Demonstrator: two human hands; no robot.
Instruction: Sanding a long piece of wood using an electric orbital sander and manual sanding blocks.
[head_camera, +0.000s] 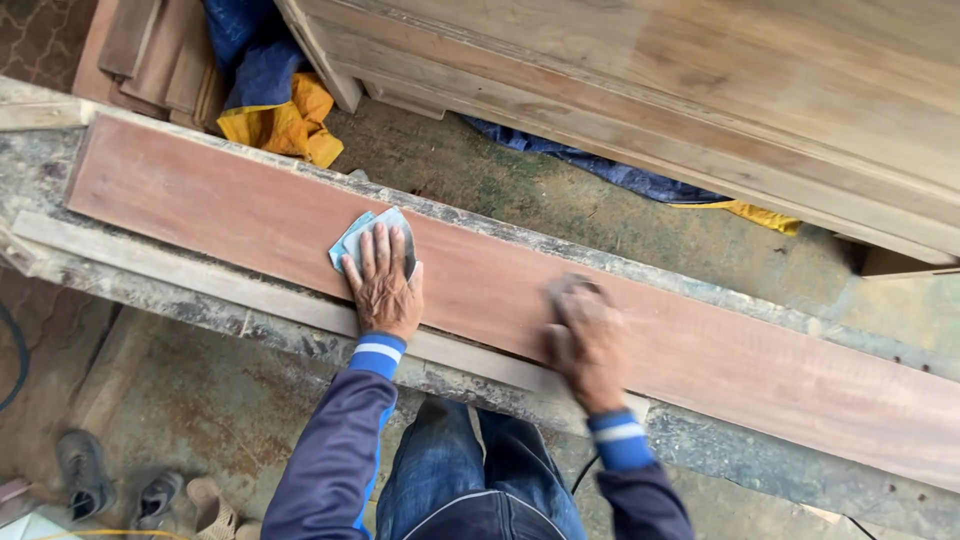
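Long reddish-brown wooden plank (500, 290) lies across dusty workbench (250, 320). Left hand (383, 280) flat, fingers spread, pressing pale blue-grey sandpaper sheet (365, 235) onto plank. Right hand (585, 335) on plank beside it, blurred; grip cannot tell. Yellow cloth (285, 120) on floor beyond plank.

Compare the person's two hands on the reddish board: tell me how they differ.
The left hand lies flat and sharp in the picture, fingers spread over a pale blue-grey folded sheet; the right hand is blurred, its fingers curled over something dark that is too smeared to identify. The left hand sits nearer the board's far edge, the right nearer its near edge. Both press on the reddish board and wear blue striped cuffs.
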